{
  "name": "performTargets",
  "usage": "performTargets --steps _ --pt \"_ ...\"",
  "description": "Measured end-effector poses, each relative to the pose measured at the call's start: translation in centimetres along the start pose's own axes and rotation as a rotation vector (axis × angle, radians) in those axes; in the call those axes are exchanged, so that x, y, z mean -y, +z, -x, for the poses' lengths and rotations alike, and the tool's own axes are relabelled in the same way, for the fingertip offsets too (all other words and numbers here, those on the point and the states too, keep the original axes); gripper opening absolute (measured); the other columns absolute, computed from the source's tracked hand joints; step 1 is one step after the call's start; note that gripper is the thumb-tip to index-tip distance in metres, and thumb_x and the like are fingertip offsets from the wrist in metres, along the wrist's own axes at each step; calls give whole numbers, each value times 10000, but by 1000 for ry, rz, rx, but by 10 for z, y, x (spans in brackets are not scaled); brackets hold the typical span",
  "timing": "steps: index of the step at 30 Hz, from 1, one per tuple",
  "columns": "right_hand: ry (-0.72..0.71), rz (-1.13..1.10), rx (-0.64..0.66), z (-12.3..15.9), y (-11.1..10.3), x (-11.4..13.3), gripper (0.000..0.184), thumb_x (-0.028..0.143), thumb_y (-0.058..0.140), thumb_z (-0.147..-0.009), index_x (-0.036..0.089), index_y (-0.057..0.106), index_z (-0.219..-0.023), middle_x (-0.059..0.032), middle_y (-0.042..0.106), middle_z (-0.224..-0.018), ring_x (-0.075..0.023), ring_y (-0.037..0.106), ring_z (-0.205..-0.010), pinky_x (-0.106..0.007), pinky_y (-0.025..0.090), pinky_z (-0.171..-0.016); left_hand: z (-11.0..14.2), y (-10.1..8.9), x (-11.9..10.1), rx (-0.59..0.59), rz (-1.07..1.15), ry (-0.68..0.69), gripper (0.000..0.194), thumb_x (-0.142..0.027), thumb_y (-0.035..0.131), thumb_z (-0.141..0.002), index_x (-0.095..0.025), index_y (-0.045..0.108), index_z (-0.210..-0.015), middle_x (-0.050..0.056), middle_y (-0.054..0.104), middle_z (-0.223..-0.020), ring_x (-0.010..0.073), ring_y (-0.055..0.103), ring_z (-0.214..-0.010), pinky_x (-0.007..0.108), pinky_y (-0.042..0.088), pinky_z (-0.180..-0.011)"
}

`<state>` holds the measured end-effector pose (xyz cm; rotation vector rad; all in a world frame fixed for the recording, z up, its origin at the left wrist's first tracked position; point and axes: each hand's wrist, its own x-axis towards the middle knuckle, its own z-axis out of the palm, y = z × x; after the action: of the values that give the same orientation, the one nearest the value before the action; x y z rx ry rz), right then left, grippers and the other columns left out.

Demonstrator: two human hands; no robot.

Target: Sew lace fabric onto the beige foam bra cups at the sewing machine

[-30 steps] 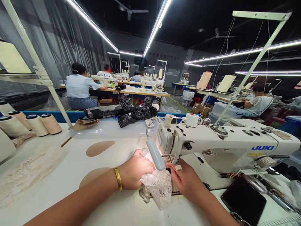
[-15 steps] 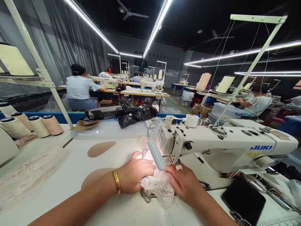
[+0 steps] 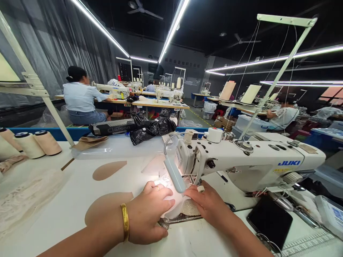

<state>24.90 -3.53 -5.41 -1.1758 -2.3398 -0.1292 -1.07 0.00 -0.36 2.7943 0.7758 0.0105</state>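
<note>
White lace fabric [image 3: 175,200] lies under the head of a white sewing machine [image 3: 249,157], lit by a grey clip lamp [image 3: 174,175] that hides the needle area. My left hand [image 3: 150,210], with a gold bangle, rests on the fabric's left side, fingers stretched out and thumb apart. On the other side, my right hand [image 3: 207,203] has its fingers drawn together at the fabric's right edge, beside the presser area. Its fingertips are partly hidden by the lamp. Below the fabric, the metal edge of the machine bed shows.
Two brown card templates [image 3: 109,169] lie to the left, near more lace [image 3: 29,203]. Thread cones [image 3: 46,142] stand behind. A black phone [image 3: 269,221] and a clear ruler [image 3: 308,242] are at right; black plastic bags [image 3: 152,128] lie behind. A co-worker [image 3: 83,96] sits beyond.
The view has swung slightly right. The ruffled lace that hung at the bed's front edge has moved back toward the needle. My left hand has spread its thumb away from its fingers.
</note>
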Motion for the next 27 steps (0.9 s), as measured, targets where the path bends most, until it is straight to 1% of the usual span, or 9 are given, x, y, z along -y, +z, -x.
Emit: performTargets --steps 2,4,7,9,12,15,18,21,27 --pt "45 -45 11 1 -10 -3 374 49 407 -990 234 699 -1131 -83 704 -1002 -234 646 -961 -314 561 -822 -1 0 5 -27 0 49 218 -289 754 -776 -205 634 -938 62 654 -1268 306 626 -1061 507 401 -991" --pt "89 -91 85 3 -18 -6 353 77 434 -1007 256 720 -1111 -77 705 -987 -239 659 -992 -328 575 -855 -4 3 9 -55 6 110 155 -203 715 -805 -204 619 -926 40 683 -1237 278 646 -1045 479 381 -995" --pt "142 -171 232 6 -30 -12 342 54 499 -967 292 742 -1007 -37 707 -922 -240 662 -987 -333 583 -840 -8 12 16 -105 -3 115 176 -108 680 -768 -208 594 -884 11 701 -1027 248 654 -936 449 374 -949" --pt "140 -248 298 7 -37 -16 308 61 542 -954 293 743 -931 -16 715 -893 -235 659 -958 -331 577 -821 -10 18 19 -139 -30 112 263 -68 668 -711 -228 619 -914 10 693 -1019 255 644 -923 449 366 -922" --pt "135 -432 291 3 -43 -16 157 267 630 -1016 296 768 -948 -11 756 -942 -239 667 -981 -345 568 -848 -12 23 21 -173 -36 162 387 -33 651 -660 -261 657 -973 4 703 -1167 268 643 -987 456 349 -920" --pt "135 -564 202 -3 -35 -9 318 412 526 -1086 286 792 -967 -15 787 -1000 -232 681 -1001 -356 556 -896 -14 22 24 -193 -7 199 411 -28 636 -685 -274 660 -1013 -26 729 -1190 273 647 -1042 471 331 -957" --pt "129 -418 146 -6 -14 -1 288 311 499 -1088 269 782 -1054 -37 788 -1086 -243 678 -1044 -392 538 -960 -16 20 29 -206 -12 191 438 -50 649 -710 -294 670 -1073 -21 744 -1141 292 648 -1066 502 315 -995" --pt "115 -223 169 -4 1 1 267 187 508 -1047 263 742 -1150 -51 760 -1217 -260 661 -1124 -420 527 -999 -18 24 38 -239 -25 200 419 -80 662 -764 -320 692 -1106 -8 736 -1217 299 639 -1112 539 278 -1050" --pt "156 -117 217 -3 -1 2 251 166 507 -1038 252 702 -1170 -30 713 -1344 -297 608 -1222 -477 499 -1055 -24 34 53 -283 -25 233 414 -95 698 -774 -315 693 -1124 -10 760 -1217 291 645 -1120 542 254 -1055"
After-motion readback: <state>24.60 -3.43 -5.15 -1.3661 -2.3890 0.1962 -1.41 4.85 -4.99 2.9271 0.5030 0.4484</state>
